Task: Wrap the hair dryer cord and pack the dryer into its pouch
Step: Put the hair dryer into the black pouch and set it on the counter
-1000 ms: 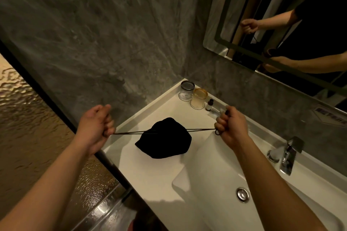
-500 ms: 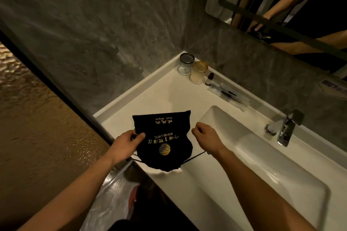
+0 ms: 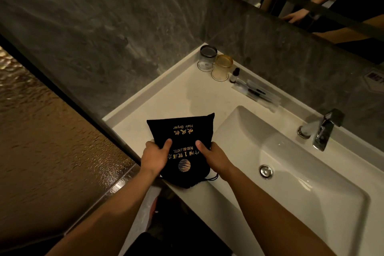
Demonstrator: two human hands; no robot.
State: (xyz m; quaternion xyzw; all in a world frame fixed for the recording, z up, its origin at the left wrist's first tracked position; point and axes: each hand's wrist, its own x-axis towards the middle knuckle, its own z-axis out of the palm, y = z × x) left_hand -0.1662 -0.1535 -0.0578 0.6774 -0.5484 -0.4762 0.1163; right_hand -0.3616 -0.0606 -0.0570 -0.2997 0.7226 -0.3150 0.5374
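Note:
A black drawstring pouch (image 3: 182, 131) with gold "Hair Dryer" lettering and a gold round logo lies on the white counter (image 3: 187, 93) near its front edge, left of the basin. Its gathered mouth and drawstring (image 3: 209, 178) point toward me. My left hand (image 3: 154, 157) holds the pouch's left side with the thumb on top. On the right side, my right hand (image 3: 212, 157) grips it the same way. The dryer and its cord are hidden; the pouch looks bulged.
The basin (image 3: 291, 172) with its drain and a chrome faucet (image 3: 322, 131) lie to the right. Two glass cups (image 3: 216, 64), a small bottle (image 3: 234, 75) and wrapped toiletries (image 3: 255, 93) line the back wall. A textured glass partition (image 3: 41, 131) stands on the left. A mirror hangs upper right.
A second ago both hands pulled the drawstrings apart, cinching the pouch at the back. Since then the pouch has come to the counter's front edge and both hands now hold its sides.

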